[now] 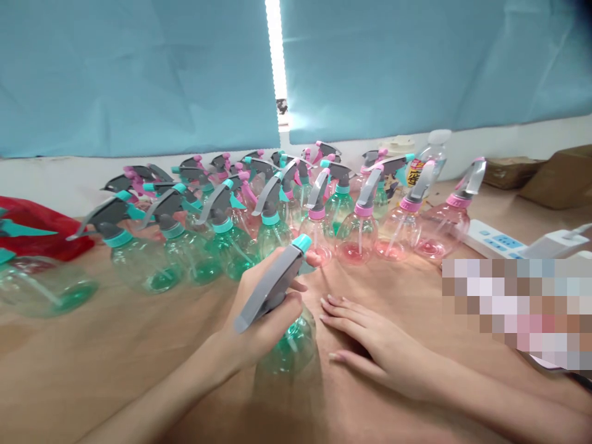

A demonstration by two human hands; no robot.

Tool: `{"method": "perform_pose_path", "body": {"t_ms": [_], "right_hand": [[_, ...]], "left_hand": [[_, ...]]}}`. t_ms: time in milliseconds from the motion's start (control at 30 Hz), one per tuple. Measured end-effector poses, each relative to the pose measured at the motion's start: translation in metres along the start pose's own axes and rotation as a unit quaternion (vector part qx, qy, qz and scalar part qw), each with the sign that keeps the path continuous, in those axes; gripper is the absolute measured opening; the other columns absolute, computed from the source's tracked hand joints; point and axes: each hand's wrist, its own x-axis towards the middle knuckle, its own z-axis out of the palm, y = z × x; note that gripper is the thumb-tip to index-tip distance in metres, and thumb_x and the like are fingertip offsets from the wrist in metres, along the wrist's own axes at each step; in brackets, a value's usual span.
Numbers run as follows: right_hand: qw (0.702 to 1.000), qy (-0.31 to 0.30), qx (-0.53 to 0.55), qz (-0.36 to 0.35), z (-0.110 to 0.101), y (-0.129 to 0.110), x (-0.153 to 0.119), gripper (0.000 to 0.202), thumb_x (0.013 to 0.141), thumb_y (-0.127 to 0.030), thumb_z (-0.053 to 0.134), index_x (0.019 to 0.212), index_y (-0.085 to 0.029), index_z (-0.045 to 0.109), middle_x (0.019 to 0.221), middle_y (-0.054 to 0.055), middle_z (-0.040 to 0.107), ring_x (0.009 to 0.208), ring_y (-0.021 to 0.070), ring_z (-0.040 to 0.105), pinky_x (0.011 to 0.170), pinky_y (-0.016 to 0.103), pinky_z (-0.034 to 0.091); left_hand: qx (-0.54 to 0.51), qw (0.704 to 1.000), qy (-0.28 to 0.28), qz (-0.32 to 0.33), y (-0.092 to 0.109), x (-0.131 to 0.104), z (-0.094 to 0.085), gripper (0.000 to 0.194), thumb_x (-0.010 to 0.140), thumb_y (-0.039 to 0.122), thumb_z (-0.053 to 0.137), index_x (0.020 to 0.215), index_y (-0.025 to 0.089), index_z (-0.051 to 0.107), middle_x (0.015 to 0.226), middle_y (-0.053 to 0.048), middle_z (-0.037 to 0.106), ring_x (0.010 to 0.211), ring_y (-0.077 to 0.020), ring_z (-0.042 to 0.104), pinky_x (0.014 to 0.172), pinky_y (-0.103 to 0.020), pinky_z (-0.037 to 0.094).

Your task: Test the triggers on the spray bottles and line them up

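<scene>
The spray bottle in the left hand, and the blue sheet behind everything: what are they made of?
Spray bottle in the left hand: likely thin, glossy plastic, since its green-tinted body is see-through with bright highlights. Its grey trigger head looks like opaque, smooth moulded plastic.
Blue sheet: soft creases suggest fabric or plastic sheeting; I can't tell which.

- At 7 o'clock, your left forearm [161,394] is bare and slim.
- Near 6 o'clock, your left hand [266,336] is bare too.
- At 4 o'clock, your right forearm [485,388] is bare.
- At 5 o'clock, your right hand [377,336] has long, smooth nails [335,356].
</scene>
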Motion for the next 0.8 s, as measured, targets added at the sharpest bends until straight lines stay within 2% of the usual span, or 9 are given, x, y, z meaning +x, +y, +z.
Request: {"method": "perform_pose_path", "body": {"t_ms": [133,233,333,467,633,800], "right_hand": [[1.0,-0.008,-0.018,0.0,-0.001,0.002,0.0,0.054,0.095,-0.047,0.047,0.139,-0.015,0.048,0.148,0.011,0.043,0.139,0.0258,0.034,0.113,0.046,0.033],[0.999,-0.01,-0.042,-0.001,-0.003,0.009,0.001,0.052,0.095,-0.049,0.047,0.138,-0.019,0.05,0.15,0.01,0.04,0.14,0.0275,0.032,0.112,0.047,0.034],[0.998,0.006,-0.06,-0.001,-0.006,0.017,0.003,0.054,0.094,-0.051,0.047,0.138,-0.02,0.051,0.151,0.011,0.038,0.14,0.0292,0.031,0.111,0.049,0.034],[0.998,0.013,-0.065,0.002,-0.009,0.023,0.005,0.056,0.093,-0.053,0.048,0.138,-0.02,0.051,0.151,0.012,0.038,0.14,0.0289,0.031,0.11,0.049,0.035],[0.998,0.016,-0.053,-0.004,-0.01,0.022,0.005,0.055,0.093,-0.051,0.049,0.139,-0.022,0.049,0.153,0.01,0.035,0.141,0.0293,0.029,0.112,0.05,0.033],[0.998,-0.009,-0.06,0.0,-0.011,0.022,0.003,0.056,0.095,-0.052,0.046,0.142,-0.022,0.045,0.155,0.009,0.03,0.143,0.0275,0.024,0.114,0.05,0.028]], "left_hand": [[-0.024,1.0,0.005,0.017,-0.002,0.001,0.001,0.04,0.076,0.012,0.051,0.113,0.024,0.061,0.108,-0.003,0.068,0.091,-0.0191,0.065,0.075,-0.027,0.053],[-0.04,0.999,-0.003,0.033,-0.003,0.002,0.001,0.04,0.076,0.011,0.051,0.112,0.023,0.063,0.114,-0.004,0.067,0.098,-0.021,0.065,0.077,-0.028,0.053],[-0.035,0.999,0.0,0.016,-0.003,0.002,0.0,0.041,0.075,0.013,0.053,0.113,0.022,0.063,0.106,-0.004,0.069,0.085,-0.0204,0.066,0.07,-0.028,0.054],[-0.014,1.0,0.005,-0.012,-0.002,0.001,-0.002,0.04,0.075,0.016,0.055,0.114,0.021,0.063,0.079,-0.001,0.069,0.061,-0.0174,0.064,0.053,-0.026,0.049],[-0.012,1.0,0.018,-0.002,0.003,0.001,-0.001,0.028,0.074,0.016,0.053,0.098,0.021,0.066,0.095,-0.003,0.07,0.075,-0.0177,0.067,0.065,-0.026,0.052],[0.006,0.999,0.03,-0.027,0.003,0.001,-0.001,0.022,0.069,0.018,0.053,0.088,0.021,0.064,0.081,-0.002,0.068,0.075,-0.0196,0.068,0.06,-0.024,0.052]]}}
